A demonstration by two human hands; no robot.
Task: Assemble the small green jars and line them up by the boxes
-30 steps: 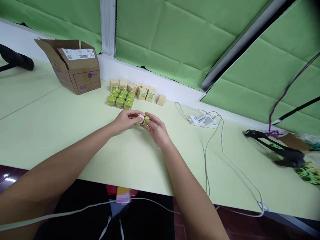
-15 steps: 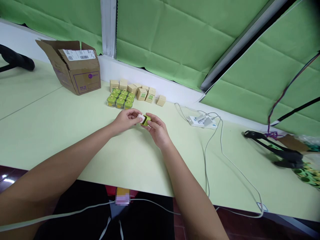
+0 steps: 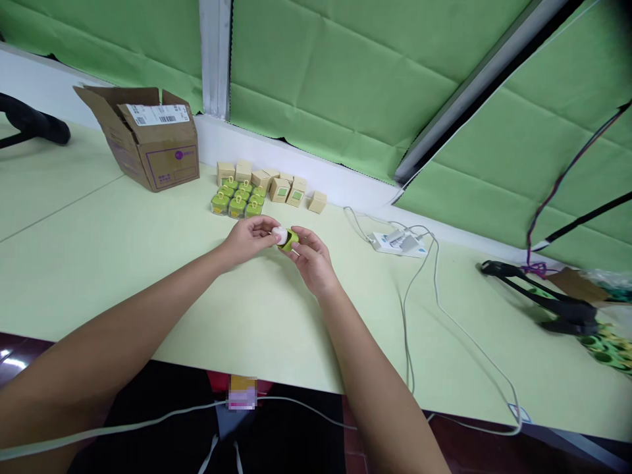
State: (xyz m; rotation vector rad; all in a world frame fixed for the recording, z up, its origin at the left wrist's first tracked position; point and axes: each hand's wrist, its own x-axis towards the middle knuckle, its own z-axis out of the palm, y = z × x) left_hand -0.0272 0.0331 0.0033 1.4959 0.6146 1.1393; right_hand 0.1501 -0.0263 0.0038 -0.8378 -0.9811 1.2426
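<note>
Pale tabletop [image 3: 232,316]: left fingers [image 3: 266,241] pinch a rounded white piece [image 3: 279,233], right fingers [image 3: 303,249] a hollow green shell [image 3: 295,236].

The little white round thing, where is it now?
In the head view, the white rounded piece is near the middle, held by the left hand, just left of the hollow green piece in the right hand.

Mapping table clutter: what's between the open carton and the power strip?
In the head view: green-lidded containers, small cardboard boxes behind and right of them, then a white cable running to the power strip.
</note>
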